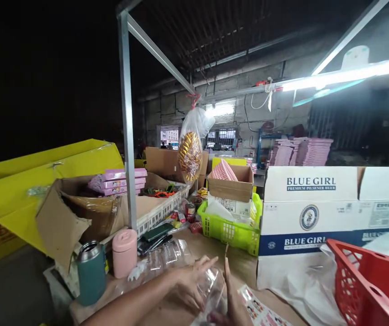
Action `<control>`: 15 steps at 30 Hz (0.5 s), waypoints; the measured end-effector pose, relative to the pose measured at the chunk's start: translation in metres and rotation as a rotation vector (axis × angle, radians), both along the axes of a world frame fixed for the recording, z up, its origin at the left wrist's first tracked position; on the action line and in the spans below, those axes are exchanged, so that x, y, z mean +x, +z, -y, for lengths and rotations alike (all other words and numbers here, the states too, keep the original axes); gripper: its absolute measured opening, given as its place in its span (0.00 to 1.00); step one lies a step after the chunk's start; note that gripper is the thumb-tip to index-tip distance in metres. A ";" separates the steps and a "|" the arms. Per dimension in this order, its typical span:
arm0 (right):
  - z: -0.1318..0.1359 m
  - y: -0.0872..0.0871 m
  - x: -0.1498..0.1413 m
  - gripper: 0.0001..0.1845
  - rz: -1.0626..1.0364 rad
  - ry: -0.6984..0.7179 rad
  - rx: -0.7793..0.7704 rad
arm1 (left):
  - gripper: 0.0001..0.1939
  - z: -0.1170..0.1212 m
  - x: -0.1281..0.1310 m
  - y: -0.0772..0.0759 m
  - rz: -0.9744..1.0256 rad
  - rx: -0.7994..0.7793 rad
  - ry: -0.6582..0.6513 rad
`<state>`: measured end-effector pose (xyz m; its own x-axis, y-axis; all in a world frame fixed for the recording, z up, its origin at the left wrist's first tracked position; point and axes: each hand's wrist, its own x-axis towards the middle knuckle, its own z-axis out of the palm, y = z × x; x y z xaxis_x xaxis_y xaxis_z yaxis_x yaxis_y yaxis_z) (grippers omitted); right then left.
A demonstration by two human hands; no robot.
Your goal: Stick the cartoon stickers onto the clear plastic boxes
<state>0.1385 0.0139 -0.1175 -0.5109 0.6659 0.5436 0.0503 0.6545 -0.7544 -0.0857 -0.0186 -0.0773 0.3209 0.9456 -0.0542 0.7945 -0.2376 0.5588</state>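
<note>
**Clear plastic piece held between both hands at the bench's near edge**

Dim workshop with block walls, a strip light overhead, a cluttered brown cardboard-topped bench (214,253). Landmark: the white-and-blue "BLUE GIRL" cardboard carton (333,208).

Left of and below the carton's near corner, the left hand (190,283) comes in from the lower left, fingers spread and reaching rightward over a clear, crinkly plastic piece (211,290). The right hand (231,299) stands edge-up just right of it, fingers straight and pressed together, pointing up toward the carton. The plastic sits between the two palms, touching both. Whether either hand pinches it cannot be told, since the frame cuts it off. Its long axis is unclear; it seems to run toward the camera.

A printed sticker sheet (262,312) lies right of the hands, in front of the carton. A red plastic basket (360,280) overlaps the carton's lower right. A lime-green plastic basket (228,231) touches the carton's left side. Far left of the carton stand a pink lidded cup (124,253) and a teal steel-topped flask (91,271).
</note>
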 end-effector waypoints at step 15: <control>0.028 0.017 -0.018 0.64 -0.167 -0.171 -0.030 | 0.68 0.038 -0.002 0.013 -0.126 0.185 0.133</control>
<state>0.1204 -0.0146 -0.1003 -0.2937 0.7524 0.5895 0.0315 0.6240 -0.7808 -0.0880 -0.0568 -0.0638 0.1942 0.9766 0.0920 0.8862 -0.2149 0.4105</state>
